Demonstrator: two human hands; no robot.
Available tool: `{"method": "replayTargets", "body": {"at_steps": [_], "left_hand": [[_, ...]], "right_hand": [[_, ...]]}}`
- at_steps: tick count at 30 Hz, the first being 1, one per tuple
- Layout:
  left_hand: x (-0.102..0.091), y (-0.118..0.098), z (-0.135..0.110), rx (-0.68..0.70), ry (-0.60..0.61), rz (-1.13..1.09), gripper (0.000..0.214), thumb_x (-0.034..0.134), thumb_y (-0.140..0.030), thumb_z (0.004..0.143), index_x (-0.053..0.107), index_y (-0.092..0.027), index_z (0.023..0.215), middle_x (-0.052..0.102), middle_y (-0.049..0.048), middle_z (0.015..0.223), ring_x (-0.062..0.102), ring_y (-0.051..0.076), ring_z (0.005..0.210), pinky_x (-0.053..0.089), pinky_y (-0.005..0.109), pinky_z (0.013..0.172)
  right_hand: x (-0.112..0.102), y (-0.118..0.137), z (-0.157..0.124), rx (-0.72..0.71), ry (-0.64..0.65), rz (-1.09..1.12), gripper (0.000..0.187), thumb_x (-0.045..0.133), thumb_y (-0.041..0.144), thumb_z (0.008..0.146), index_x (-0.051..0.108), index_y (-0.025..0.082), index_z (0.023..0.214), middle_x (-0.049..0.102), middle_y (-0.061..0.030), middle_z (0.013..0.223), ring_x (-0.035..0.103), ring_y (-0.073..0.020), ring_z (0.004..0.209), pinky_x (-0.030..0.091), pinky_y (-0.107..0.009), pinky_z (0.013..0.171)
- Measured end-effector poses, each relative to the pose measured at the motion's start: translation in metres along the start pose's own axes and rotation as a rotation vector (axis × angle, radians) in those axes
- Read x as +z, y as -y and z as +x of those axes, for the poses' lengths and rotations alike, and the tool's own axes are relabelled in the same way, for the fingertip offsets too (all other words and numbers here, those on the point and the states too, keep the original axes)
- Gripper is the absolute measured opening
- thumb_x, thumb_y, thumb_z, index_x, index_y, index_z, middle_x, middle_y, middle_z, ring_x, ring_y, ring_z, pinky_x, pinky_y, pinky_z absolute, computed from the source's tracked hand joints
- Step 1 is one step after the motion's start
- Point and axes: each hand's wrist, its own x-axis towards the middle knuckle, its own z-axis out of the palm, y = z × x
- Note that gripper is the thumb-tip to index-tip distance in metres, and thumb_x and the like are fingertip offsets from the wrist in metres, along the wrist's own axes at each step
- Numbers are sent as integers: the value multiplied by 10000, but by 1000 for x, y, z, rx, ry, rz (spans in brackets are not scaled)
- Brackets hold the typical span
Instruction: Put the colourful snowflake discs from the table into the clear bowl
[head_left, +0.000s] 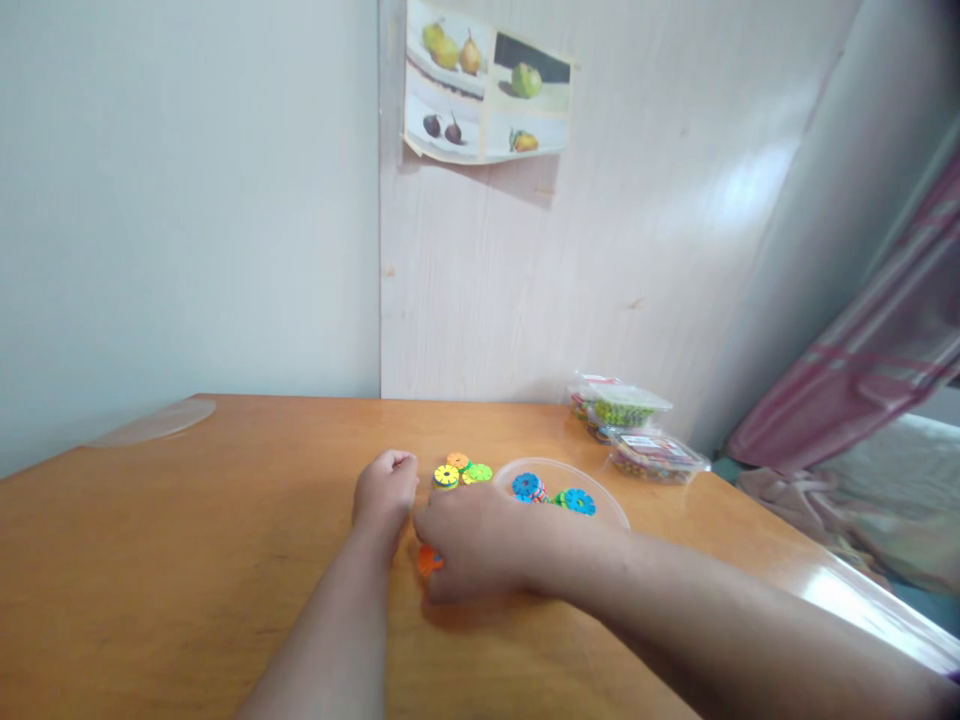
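Note:
My left hand is closed in a loose fist on the table, left of the flower-shaped plastic discs; whatever its fingers hold, if anything, is hidden. Beside it, my right hand reaches in from the right, its fingers curled around an orange disc that shows between thumb and fingers. Just beyond the two hands are small stacks of discs: a yellow one, an orange one and a green one. A clear round tray holds blue discs and others, partly covered by my right hand and forearm.
Clear plastic boxes with colourful contents are piled at the table's back right, and another box sits before them. A translucent sheet or lid lies at the far left edge. The wall, with fruit pictures, rises behind the wooden table.

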Motion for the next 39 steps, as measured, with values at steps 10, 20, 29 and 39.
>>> {"method": "replayTargets", "body": {"at_steps": [10,20,29,39], "left_hand": [[0,-1,-3,6,-19,-4,268,506,-390,752,686,-194,784,687,22,646,621,195,629,392,269,556],[-2,-2,-2,16,-33,49,231,522,-389,759,673,-215,744,701,27,650,636,207,642,376,272,567],[-2,-1,-2,20,-22,44,239,510,-380,763,680,-212,757,697,17,649,632,200,640,373,269,562],[2,3,-2,22,-23,-8,268,494,-387,770,678,-194,802,701,22,681,634,183,653,405,252,569]], "right_hand": [[-22,-64,-85,291,-201,102,339,569,417,780,669,214,1033,690,-71,984,632,-218,845,409,-299,675],[13,-82,-127,348,-143,202,366,586,515,803,677,223,1003,685,-52,950,608,-209,828,389,-296,676],[6,-75,-111,314,-185,220,217,495,310,871,668,188,821,669,-22,756,564,-140,667,334,-260,593],[-7,-3,-32,-35,-14,-45,238,519,294,804,710,171,874,722,-108,881,659,-249,755,464,-323,607]]}}
